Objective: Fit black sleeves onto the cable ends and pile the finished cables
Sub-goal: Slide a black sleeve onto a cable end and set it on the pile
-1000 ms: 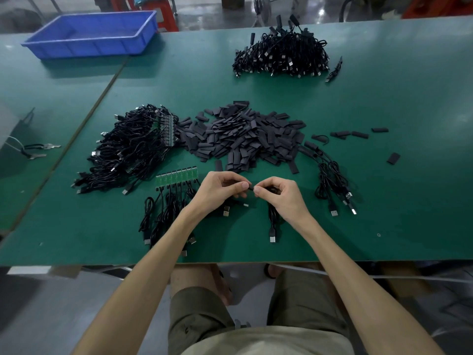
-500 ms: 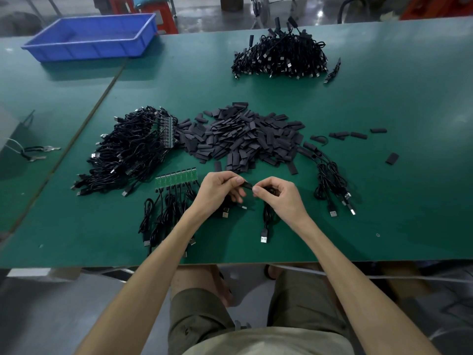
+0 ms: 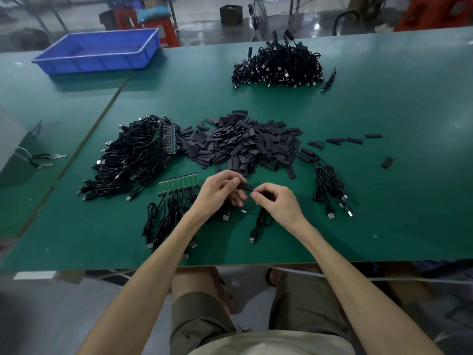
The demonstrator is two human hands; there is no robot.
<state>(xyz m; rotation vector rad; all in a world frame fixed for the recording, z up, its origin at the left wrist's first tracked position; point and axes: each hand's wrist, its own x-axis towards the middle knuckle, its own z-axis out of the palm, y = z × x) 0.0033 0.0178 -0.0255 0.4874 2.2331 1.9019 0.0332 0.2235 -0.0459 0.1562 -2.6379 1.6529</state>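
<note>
My left hand [image 3: 220,192] pinches a black sleeve [image 3: 245,186] just above the green table. My right hand [image 3: 277,203] grips the end of a black cable [image 3: 259,222] right beside the sleeve; the cable hangs down to a USB plug on the table. Behind my hands lies a heap of loose black sleeves [image 3: 243,144]. A tangle of black cables with small green boards [image 3: 135,155] lies to the left. A strip of green boards [image 3: 178,182] with attached cables sits by my left wrist. Several sleeved cables [image 3: 327,185] lie to the right. A large cable pile [image 3: 279,66] sits at the far side.
A blue plastic tray [image 3: 99,51] stands at the far left on the neighbouring table. Pliers [image 3: 44,160] lie at the left. A few stray sleeves [image 3: 354,140] are scattered at the right. The table's front edge [image 3: 230,263] runs just over my knees.
The sleeve and cable end have been lifted slightly and the sleeve now shows more between my fingertips. The hanging cable's plug has shifted a little toward the left.
</note>
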